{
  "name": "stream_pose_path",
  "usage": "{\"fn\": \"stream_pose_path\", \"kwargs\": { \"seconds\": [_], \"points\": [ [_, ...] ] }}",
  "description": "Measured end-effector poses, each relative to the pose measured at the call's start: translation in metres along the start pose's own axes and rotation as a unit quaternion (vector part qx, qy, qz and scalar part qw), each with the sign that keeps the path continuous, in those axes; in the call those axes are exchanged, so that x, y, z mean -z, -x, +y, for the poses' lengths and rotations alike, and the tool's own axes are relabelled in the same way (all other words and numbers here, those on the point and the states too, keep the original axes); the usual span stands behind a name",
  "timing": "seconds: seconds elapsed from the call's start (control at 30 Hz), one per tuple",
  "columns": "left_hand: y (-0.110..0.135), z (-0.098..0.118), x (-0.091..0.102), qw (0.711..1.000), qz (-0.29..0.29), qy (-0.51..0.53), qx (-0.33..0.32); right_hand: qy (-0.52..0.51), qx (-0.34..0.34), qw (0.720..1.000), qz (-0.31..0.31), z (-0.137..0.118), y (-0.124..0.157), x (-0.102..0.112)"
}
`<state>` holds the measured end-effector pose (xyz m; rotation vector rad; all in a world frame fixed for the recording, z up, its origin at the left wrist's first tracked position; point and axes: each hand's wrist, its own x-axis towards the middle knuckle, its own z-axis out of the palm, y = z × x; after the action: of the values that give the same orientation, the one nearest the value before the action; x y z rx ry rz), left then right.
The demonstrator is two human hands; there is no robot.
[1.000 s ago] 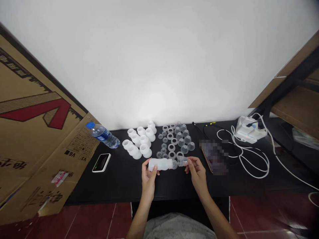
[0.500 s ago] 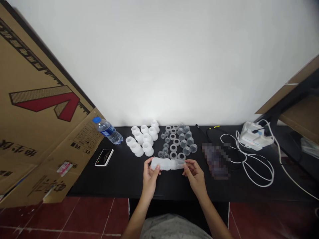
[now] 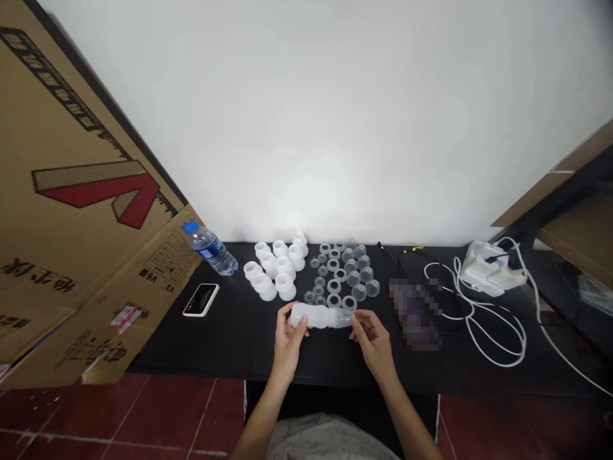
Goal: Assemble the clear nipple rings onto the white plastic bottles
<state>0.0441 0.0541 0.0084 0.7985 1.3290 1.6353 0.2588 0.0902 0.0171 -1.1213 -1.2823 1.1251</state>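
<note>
A white baby bottle (image 3: 312, 316) lies sideways in front of me, just above the near part of the table. My left hand (image 3: 287, 342) is closed round the bottle's base end, thumb on top. At the other end, my right hand (image 3: 376, 340) pinches the tip of the clear cover (image 3: 341, 318) that sits over the bottle's neck. Beyond my hands stand several white bottles (image 3: 285, 287) without tops. To their right lie clear collar rings (image 3: 334, 286), small clear nipples (image 3: 318, 291) and several clear domed caps (image 3: 372, 288).
A water bottle (image 3: 211, 248) with a blue cap and a white phone-like device (image 3: 201, 300) are on the left by a cardboard box (image 3: 96, 255). On the right of the black table (image 3: 230, 345) are a blurred-out object (image 3: 414, 314), a white cable (image 3: 498, 363) and a power strip (image 3: 493, 268).
The view has shifted slightly. Both hands keep their hold on the bottle, and my right fingers have moved a little left on the cover's tip.
</note>
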Motion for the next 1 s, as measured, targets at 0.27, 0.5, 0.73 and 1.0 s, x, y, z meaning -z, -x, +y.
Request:
{"fn": "stream_pose_path", "kwargs": {
  "seconds": [0.27, 0.5, 0.73, 1.0],
  "points": [
    [0.0002, -0.0013, 0.0011, 1.0, -0.001, -0.008, 0.0, -0.006, 0.0, 1.0, -0.008, 0.0002, -0.0002, 0.0],
    [-0.0002, -0.0021, 0.0013, 1.0, -0.003, -0.004, 0.002, 0.005, 0.012, 1.0, -0.014, -0.0017, 0.0008, 0.001],
    [-0.0027, -0.0041, 0.0018, 1.0, -0.003, 0.029, 0.011, 0.021, 0.02, 0.999, -0.046, 0.0018, 0.002, 0.0034],
    [-0.0029, -0.0004, -0.0006, 0.999, 0.0, 0.048, 0.014, 0.009, 0.022, 0.998, -0.059, 0.0015, 0.0027, 0.0045]
  ]
}}
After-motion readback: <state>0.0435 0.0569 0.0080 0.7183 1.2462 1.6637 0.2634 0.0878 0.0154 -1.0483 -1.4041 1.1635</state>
